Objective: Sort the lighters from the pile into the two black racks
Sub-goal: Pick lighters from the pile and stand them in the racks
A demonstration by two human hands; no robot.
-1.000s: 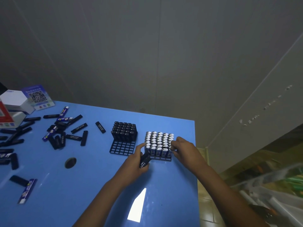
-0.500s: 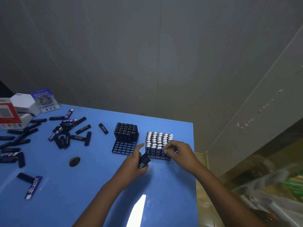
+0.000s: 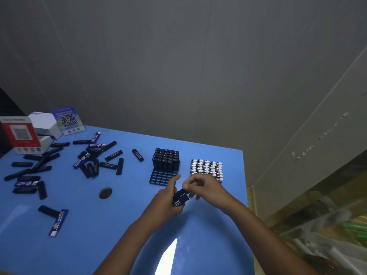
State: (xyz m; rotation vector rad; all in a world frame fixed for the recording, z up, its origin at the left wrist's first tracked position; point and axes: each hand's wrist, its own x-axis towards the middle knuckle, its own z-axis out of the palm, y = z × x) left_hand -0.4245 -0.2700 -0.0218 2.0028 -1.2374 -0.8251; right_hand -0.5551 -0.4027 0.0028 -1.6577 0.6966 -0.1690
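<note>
A: In the lower middle of the frame, how many hands do you see, and what do they hold?

B: Two. The left hand [image 3: 167,199] is curled around a small bunch of black lighters [image 3: 179,197]; I think two or three, I cannot count exactly. The right hand [image 3: 206,188] pinches the top end of this bunch with thumb and bent fingers.

A: And the racks?

B: Two black racks, side by side just above the hands, on the blue table [image 3: 123,231]. The left rack [image 3: 163,171] is a plastic grid; its far part is filled with upright black lighters, and three near rows of square cells are open. The right rack [image 3: 206,168] is packed with upright lighters that show white and silver tops, five across; the right hand hides its near edge.

A: Where is the pile?

B: In the left part of the frame. The pile [image 3: 95,157] is many loose lighters lying flat, too many to count surely. Most are slim black sticks with small white print; a few are blue with white ends. One blue lighter [image 3: 58,222] lies apart at lower left, touching a black one.

A: Other things?

B: A dark round hole [image 3: 105,193] in the smooth table, and at upper left a QR code sign [image 3: 68,120], a white box [image 3: 44,124] and a red and white box [image 3: 20,133].
</note>
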